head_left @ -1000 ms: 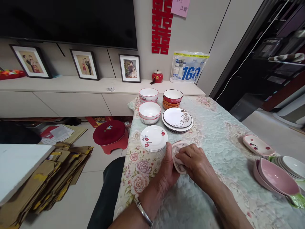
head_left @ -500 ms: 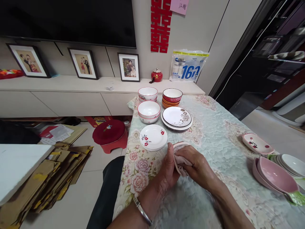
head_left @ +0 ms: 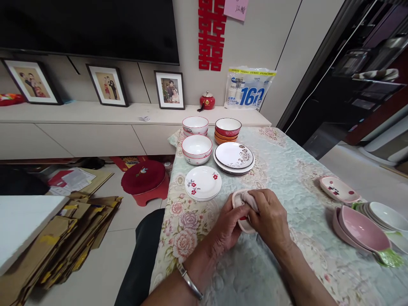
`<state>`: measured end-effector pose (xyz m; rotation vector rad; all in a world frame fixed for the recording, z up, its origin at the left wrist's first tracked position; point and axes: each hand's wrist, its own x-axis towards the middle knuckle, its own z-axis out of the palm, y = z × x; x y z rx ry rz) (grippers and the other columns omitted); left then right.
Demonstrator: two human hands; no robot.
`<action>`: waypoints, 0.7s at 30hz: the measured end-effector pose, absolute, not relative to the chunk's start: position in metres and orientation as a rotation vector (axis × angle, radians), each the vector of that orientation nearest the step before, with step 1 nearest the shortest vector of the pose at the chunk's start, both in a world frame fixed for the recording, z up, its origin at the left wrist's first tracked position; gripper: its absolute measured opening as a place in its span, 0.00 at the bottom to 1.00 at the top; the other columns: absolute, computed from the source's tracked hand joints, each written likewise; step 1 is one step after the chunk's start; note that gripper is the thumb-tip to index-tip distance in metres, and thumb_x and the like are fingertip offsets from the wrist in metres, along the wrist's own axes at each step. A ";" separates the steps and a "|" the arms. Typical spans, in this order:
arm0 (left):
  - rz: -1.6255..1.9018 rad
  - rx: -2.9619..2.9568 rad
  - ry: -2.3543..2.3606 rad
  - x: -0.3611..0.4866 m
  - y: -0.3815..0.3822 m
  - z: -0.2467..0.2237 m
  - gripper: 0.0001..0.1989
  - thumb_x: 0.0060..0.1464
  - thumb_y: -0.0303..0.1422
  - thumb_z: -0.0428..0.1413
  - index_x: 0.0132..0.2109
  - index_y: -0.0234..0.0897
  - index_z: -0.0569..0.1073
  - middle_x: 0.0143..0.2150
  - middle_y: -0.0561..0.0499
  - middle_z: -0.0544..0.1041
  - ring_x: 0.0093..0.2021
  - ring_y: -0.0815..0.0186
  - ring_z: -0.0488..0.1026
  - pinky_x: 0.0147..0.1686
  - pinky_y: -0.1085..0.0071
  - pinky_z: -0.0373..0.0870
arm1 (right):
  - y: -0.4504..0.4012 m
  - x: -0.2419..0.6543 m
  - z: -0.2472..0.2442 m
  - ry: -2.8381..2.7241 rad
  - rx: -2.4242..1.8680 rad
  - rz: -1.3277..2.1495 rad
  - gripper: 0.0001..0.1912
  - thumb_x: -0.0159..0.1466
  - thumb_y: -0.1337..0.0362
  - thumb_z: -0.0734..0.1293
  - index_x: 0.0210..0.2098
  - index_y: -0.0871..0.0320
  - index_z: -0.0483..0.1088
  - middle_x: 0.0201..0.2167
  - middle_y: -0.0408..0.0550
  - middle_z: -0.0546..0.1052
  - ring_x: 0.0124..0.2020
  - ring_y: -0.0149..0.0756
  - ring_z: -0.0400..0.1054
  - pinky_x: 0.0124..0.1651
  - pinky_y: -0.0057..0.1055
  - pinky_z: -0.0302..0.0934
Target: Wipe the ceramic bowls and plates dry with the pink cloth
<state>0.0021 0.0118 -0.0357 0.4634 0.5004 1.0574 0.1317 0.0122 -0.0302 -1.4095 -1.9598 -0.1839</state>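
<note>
My left hand is closed on the near-left side of a small white dish with a pinkish rim, its thumb lying over the inside. A bit of red shows on the dish beneath the fingers. With my right hand I press a bunched pale cloth against the dish's inner face. Both hands hold the dish tilted above the table, and they cover much of it. Just beyond it lie a stack of white plates with red flowers and a stack of larger plates with brown flowers.
White bowls with red rims and red and orange bowls stand toward the back of the flowered tablecloth. At right are a patterned dish, pink bowls and white bowls. A red stool stands left of the table.
The dish has turned in my hands and faces me more. My left thumb has moved from the rim to the inside, and my right hand has shifted with the cloth toward the far side.
</note>
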 end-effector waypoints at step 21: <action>1.223 0.638 0.580 -0.003 0.013 -0.034 0.21 0.59 0.44 0.57 0.54 0.38 0.73 0.51 0.42 0.77 0.53 0.54 0.73 0.52 0.64 0.66 | 0.013 0.134 -0.025 -2.276 -1.372 -0.112 0.19 0.59 0.79 0.62 0.43 0.55 0.75 0.37 0.50 0.75 0.38 0.41 0.62 0.38 0.35 0.58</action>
